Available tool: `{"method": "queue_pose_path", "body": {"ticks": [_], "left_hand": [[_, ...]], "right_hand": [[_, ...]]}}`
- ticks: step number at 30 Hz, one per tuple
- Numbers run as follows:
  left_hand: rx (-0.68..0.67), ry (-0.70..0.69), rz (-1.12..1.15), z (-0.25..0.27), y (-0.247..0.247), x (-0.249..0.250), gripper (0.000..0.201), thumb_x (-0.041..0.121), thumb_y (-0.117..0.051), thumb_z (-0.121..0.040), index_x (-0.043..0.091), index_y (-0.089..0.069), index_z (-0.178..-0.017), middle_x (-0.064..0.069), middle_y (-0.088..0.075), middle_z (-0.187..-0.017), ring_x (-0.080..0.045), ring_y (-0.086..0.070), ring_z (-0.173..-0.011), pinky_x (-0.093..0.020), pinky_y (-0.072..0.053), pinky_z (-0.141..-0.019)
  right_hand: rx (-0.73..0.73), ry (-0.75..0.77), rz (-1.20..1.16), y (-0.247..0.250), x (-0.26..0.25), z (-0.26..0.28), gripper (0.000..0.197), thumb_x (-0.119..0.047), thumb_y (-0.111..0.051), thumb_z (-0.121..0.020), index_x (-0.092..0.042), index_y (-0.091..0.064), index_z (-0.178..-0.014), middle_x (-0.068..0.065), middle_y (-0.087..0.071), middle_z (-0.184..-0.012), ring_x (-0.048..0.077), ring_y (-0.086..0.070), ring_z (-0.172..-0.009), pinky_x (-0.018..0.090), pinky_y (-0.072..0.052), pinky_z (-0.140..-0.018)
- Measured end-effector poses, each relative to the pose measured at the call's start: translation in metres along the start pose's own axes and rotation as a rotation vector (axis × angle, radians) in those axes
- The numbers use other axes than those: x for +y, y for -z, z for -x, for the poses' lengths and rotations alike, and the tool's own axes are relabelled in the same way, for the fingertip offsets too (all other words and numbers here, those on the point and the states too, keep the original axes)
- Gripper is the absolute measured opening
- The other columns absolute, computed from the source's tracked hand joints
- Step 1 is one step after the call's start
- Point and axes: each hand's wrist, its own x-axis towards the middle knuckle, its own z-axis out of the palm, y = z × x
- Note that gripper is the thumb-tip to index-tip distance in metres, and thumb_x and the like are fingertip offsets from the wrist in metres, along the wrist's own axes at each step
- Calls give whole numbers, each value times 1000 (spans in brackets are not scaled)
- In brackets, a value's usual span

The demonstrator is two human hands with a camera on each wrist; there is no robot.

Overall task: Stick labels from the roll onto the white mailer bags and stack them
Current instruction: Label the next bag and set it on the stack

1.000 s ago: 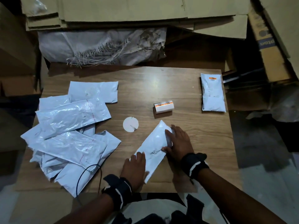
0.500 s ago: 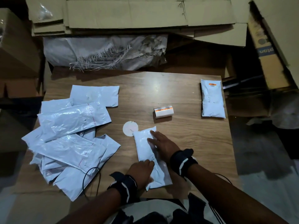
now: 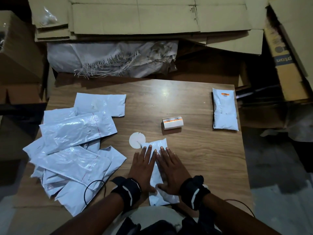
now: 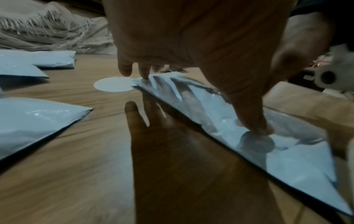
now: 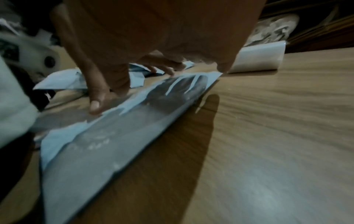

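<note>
A white mailer bag [image 3: 156, 173] [image 4: 239, 121] [image 5: 107, 144] lies lengthwise at the table's near edge. My left hand [image 3: 144, 165] [image 4: 191, 45] lies flat over its left side, thumb pressing the bag. My right hand [image 3: 171, 168] [image 5: 153, 37] lies flat on its right side with fingers straight. The label roll [image 3: 172, 122] [image 5: 256, 59] lies beyond the bag. A loose heap of white mailer bags [image 3: 74, 150] covers the table's left. One labelled bag [image 3: 224, 111] with an orange sticker lies at the far right.
A round white paper disc [image 3: 136, 139] [image 4: 113, 84] lies beside the bag's far left corner. The wooden table [image 3: 203, 158] has bare surface at the middle right. Cardboard sheets [image 3: 135, 14] and a frayed woven sack [image 3: 110, 60] stand behind it. A black cable [image 3: 94, 189] loops at the near left.
The bag has turned from slanted to lengthwise. Both hands have slid forward along it and now lie flat side by side on it.
</note>
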Motion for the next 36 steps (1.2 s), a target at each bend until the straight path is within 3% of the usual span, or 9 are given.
{"method": "queue_pose_path", "body": {"ticks": [6,11,15,18,20,23,26,31,36], "left_hand": [[-47,-110,-61,-19,-9,-20,162,84,-73,-38,6,11,-153,-18,28,-156,-35,32,-141,-54,13,-117],[-102,-122,-38,-25,-9,-28,165,87,-69,-29,11,9,-153,-17,17,-159,-31,31,-142,-57,5,-116],[-75,-138,-69,-23,-1,-21,161,77,-78,-42,9,19,-151,-15,33,-152,-32,35,-139,-54,17,-113],[-1,-116,39,-21,14,-18,154,79,-73,-45,11,13,-153,-16,9,-162,-35,5,-149,-53,-4,-120],[174,-122,130,-24,30,-17,135,80,-69,-54,9,-12,-154,-16,-25,-157,-35,-28,-142,-51,-26,-115],[482,-156,178,-46,57,-12,85,59,-71,-72,11,-46,-138,-11,-56,-133,-33,-55,-117,-45,-45,-96],[547,-126,156,-82,86,-3,63,52,-67,-79,16,-56,-129,-6,-61,-124,-31,-58,-109,-42,-46,-89],[412,49,143,-127,120,7,58,50,-56,-90,22,-47,-140,-1,-50,-141,-28,-49,-123,-42,-38,-96],[266,125,-32,-145,112,2,34,54,-45,-94,28,-61,-110,0,-67,-110,-29,-59,-103,-38,-36,-83]], "right_hand": [[-105,-114,-42,-11,7,1,132,-83,-57,-63,-24,22,-151,5,32,-157,30,30,-143,44,13,-116],[-39,-140,-90,-12,1,-1,132,-86,-54,-61,-22,15,-154,6,29,-158,32,25,-144,47,8,-117],[-37,-158,-174,4,4,-5,129,-87,-56,-59,-22,0,-156,9,18,-161,29,15,-148,44,0,-121],[238,-328,-437,32,29,-12,94,-63,-73,-71,-14,-41,-145,14,-30,-155,30,-28,-143,28,-21,-116],[415,-433,-534,52,53,-22,61,-36,-76,-80,-11,-55,-132,13,-50,-136,29,-51,-124,12,-30,-102],[537,-440,-430,82,84,-40,39,-25,-66,-85,-14,-61,-122,10,-57,-124,27,-58,-110,29,-44,-94],[476,-359,-277,103,106,-64,33,-20,-63,-90,-16,-64,-123,8,-57,-133,31,-54,-116,38,-46,-97],[261,-183,-97,135,120,-93,30,-21,-62,-93,-14,-68,-121,8,-63,-129,33,-55,-118,40,-48,-95],[21,-138,58,150,120,-101,27,-32,-59,-94,-23,-70,-118,1,-63,-123,28,-50,-113,36,-46,-84]]}}
